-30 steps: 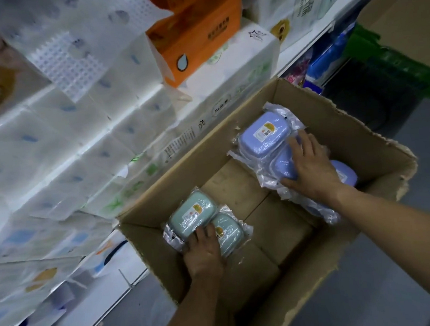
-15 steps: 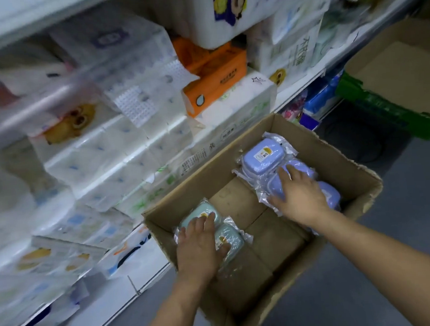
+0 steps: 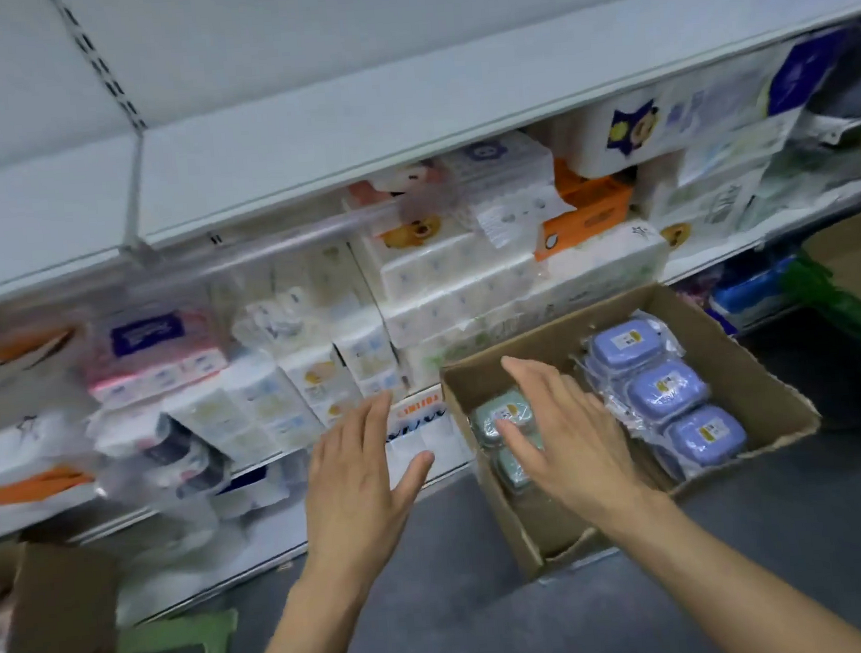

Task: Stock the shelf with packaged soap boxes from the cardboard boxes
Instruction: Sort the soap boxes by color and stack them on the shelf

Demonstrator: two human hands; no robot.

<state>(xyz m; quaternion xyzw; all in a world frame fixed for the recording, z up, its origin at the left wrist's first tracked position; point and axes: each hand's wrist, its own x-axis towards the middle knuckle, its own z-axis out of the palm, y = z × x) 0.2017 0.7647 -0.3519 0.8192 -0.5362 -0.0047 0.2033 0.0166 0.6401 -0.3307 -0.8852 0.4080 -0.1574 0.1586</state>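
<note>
Much of the shelf (image 3: 403,137) is smeared by motion blur, so the print on the tissue packs (image 3: 466,282) stacked beneath it cannot be read, and its left and right ends are cut off by the frame. A second carton (image 3: 55,629) at the near left is only partly seen. The cardboard box (image 3: 762,382) is set on the floor at the right, just in front of the shelving. Three purple soap boxes (image 3: 665,390), each wrapped in clear film with a yellow label, are lined along its right side. The green soap boxes (image 3: 502,416) at its left are partly hidden by the right hand (image 3: 565,434), which is held spread above them, nothing gripped. The left hand (image 3: 358,481) is spread and empty outside the box.
</note>
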